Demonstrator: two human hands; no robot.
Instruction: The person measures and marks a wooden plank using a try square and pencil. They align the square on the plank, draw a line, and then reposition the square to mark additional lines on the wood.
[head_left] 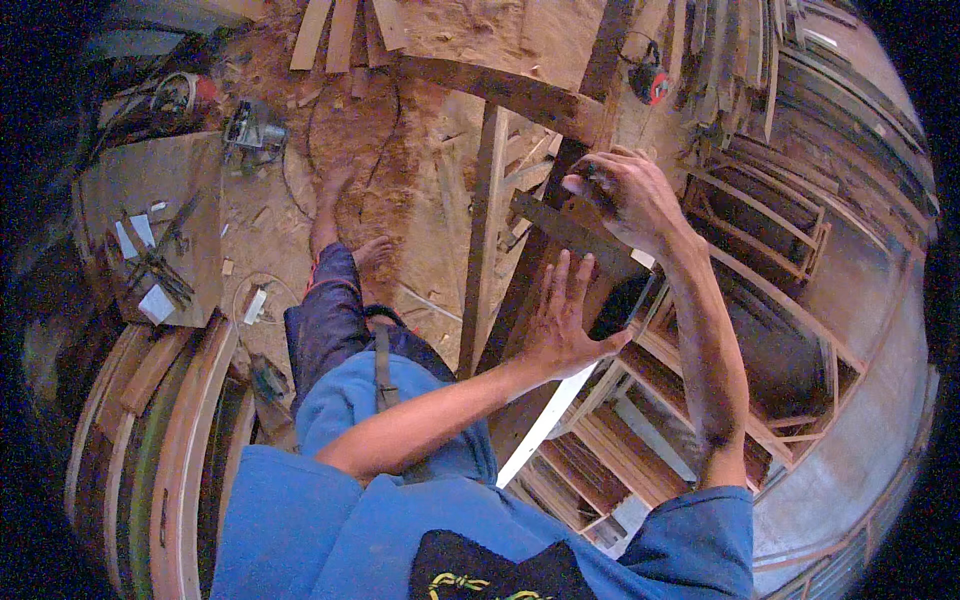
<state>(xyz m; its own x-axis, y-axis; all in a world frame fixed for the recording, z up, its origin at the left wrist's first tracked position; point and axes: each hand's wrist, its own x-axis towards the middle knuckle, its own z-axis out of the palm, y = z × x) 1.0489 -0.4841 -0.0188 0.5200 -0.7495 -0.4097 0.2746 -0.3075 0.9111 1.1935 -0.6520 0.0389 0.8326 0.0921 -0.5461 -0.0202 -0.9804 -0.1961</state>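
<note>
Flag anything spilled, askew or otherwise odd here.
A bare foot stands on a floor littered with wood scraps, which looks odd because the toes are unprotected among debris. Nothing looks clearly damaged.

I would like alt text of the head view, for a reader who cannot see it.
A person's left hand lies spread on a dark wooden beam, while the right hand curls beside a thin flat plate; whether it holds anything is unclear. Timber pieces and a brown, debris-strewn floor surround them.
</note>
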